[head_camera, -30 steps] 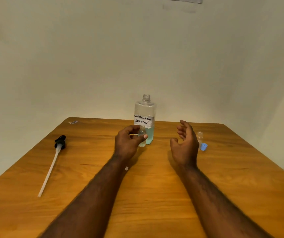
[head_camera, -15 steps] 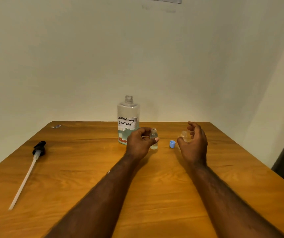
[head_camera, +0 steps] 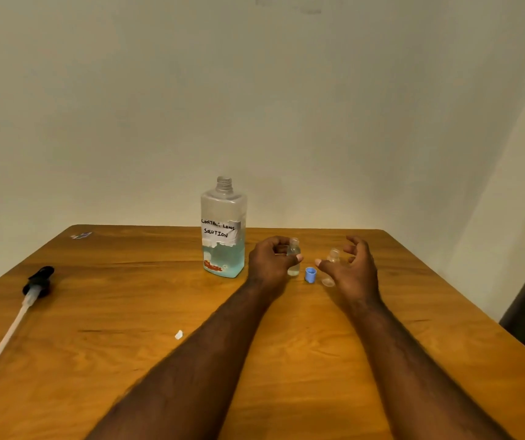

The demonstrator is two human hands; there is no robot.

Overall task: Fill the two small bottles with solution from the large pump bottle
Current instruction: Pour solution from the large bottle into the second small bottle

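Pinching one small bottle (head_camera: 293, 261) in the left grip (head_camera: 270, 262) beside the large bottle (head_camera: 223, 231), with the right grip (head_camera: 356, 272) loosely spread by the tilted second bottle (head_camera: 332, 262).

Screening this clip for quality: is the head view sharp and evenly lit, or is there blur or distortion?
Head view: dim, warm light, slightly soft; large bottle label legible; left small bottle and right small bottle faint; wide-angle stretches the table toward the edges.
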